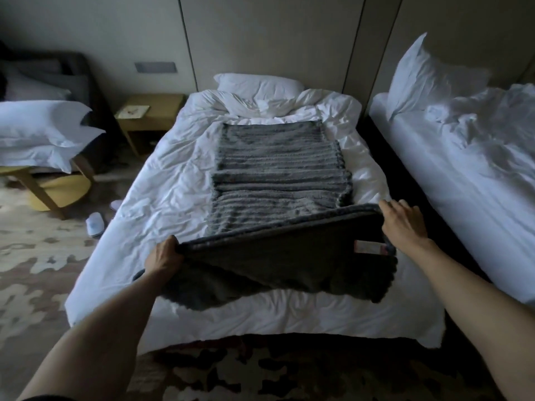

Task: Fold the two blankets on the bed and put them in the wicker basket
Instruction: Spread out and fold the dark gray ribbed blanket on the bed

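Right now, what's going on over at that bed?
A person is folding a grey ribbed blanket laid out on the middle bed. The left hand and the right hand each grip a corner of its near end, lifted off the bed with the plain dark underside facing the camera. The far part lies flat on the white duvet. No wicker basket or second blanket is in view.

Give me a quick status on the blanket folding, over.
Left hand and right hand each grip a near corner of the grey blanket, lifted off the bed. Far half lies flat. Nothing in the way; no basket in view.
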{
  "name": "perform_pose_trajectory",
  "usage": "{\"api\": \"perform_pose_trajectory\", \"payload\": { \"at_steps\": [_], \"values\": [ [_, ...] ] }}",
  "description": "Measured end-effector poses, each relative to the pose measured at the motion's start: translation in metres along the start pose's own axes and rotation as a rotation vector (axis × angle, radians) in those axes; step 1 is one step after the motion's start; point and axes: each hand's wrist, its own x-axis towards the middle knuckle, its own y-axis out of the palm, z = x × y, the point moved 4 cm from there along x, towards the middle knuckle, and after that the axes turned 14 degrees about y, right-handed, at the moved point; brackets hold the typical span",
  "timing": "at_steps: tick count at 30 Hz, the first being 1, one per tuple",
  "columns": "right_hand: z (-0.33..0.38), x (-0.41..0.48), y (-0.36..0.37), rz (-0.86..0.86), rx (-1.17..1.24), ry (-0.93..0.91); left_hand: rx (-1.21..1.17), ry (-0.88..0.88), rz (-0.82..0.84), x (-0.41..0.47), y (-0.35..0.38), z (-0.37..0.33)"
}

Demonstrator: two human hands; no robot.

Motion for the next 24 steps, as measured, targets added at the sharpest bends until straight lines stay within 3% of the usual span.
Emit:
{"api": "perform_pose_trajectory", "payload": {
  "at_steps": [7,15,21,24],
  "values": [
    [0.021,0.082,0.059,0.241,-0.164,0.156,0.271,0.002,0.091,0.100,-0.015,0.006],
    [0.037,0.231,0.201,0.412,-0.180,0.231,0.339,0.075,0.070,0.285,0.066,-0.011],
    [0.045,0.314,0.310,0.498,0.010,0.286,0.267,-0.025,0.129,0.390,0.137,-0.008],
    [0.051,0.322,0.337,0.557,0.215,0.317,0.302,-0.067,0.281,0.396,0.165,-0.006]
  ]
}}
